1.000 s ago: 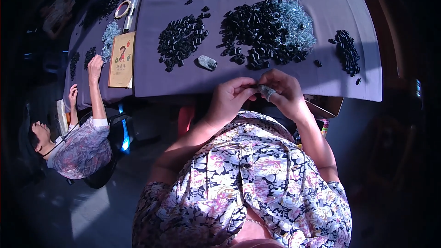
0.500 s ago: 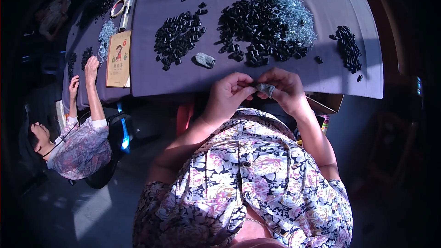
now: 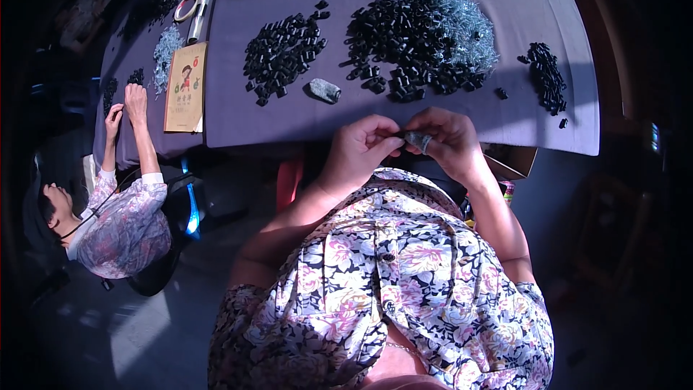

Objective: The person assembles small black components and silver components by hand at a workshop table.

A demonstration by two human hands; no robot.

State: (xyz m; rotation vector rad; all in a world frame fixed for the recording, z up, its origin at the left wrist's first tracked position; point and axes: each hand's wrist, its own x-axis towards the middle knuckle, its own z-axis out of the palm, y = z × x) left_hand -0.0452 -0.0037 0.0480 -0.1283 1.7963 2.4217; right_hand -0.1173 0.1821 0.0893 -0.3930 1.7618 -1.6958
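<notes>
At the near edge of the table, my left hand (image 3: 364, 146) and my right hand (image 3: 449, 146) meet, thumbs and fingertips pinched together. Between them is a small dark piece (image 3: 401, 133), mostly hidden by the fingers. A grey wrapping (image 3: 418, 141) covers my right thumb. Beyond my hands lies a big heap of small black parts (image 3: 386, 47), with a pile of shiny clear or silvery small pieces (image 3: 468, 32) against its right side. A smaller heap of black parts (image 3: 281, 58) lies to the left, and a grey, roll-shaped object (image 3: 324, 91) sits near it.
A narrow black pile (image 3: 547, 79) lies at the right on the purple-grey tablecloth (image 3: 249, 126). On the left table are a booklet (image 3: 186, 94), a tape roll (image 3: 187, 7) and a silvery roll (image 3: 201, 14). A co-worker (image 3: 123, 227) sits there, hands over the table.
My hands keep nearly the same pinch and place. The co-worker's hands have shifted slightly left. The table and its piles sit slightly differently in the picture.
</notes>
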